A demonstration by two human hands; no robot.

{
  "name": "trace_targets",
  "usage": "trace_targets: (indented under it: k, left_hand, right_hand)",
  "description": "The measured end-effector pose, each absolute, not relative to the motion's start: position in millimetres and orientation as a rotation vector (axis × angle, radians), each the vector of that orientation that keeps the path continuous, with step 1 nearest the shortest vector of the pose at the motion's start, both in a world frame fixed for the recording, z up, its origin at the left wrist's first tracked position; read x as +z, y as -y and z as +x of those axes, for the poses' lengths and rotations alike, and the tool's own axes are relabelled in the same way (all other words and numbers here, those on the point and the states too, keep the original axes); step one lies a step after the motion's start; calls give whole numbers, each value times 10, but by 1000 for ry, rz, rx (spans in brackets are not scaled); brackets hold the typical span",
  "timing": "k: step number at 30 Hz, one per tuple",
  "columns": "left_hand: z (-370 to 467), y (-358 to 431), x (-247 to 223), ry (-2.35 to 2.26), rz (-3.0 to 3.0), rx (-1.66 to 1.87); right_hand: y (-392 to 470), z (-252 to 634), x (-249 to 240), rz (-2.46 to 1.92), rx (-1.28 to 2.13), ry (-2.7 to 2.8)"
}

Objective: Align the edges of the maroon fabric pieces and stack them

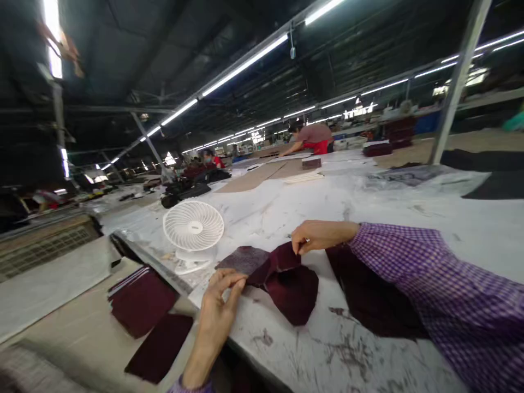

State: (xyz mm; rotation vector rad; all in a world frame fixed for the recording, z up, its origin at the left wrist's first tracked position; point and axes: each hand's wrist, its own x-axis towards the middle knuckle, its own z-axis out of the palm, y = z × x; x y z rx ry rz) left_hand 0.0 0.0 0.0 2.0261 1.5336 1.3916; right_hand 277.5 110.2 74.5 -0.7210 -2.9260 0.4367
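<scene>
A dark maroon fabric piece (pixel 291 295) is stretched between my two hands over the white table. My left hand (pixel 221 300) pinches its left corner between thumb and fingers. At its upper right edge, my right hand (pixel 321 236) grips the cloth with closed fingertips. Part of the piece is folded over, and its lower part hangs or lies toward the table edge; I cannot tell which. Behind it lies a greyish-purple fabric piece (pixel 243 258). Under my right forearm, a larger dark maroon fabric piece (pixel 372 297) rests on the table, partly hidden by the checked sleeve.
A small white fan (pixel 194 229) stands left of my hands. Lower left, a stack of maroon pieces (pixel 143 300) and a single dark piece (pixel 159 348) lie on a beige surface. Farther back, a person in red (pixel 313 139) leans over the table. A metal post (pixel 460 82) rises at right.
</scene>
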Motion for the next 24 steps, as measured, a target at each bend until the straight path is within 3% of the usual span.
trace_targets:
  k: [15,24]
  left_hand:
    - [-48,26,-139,-1751,2210,1056]
    - [191,107,-129,-1937,2274,1163]
  right_hand:
    - [-963,2551,644,-653,235,2840]
    - [-781,2390,452,-733,51,2941]
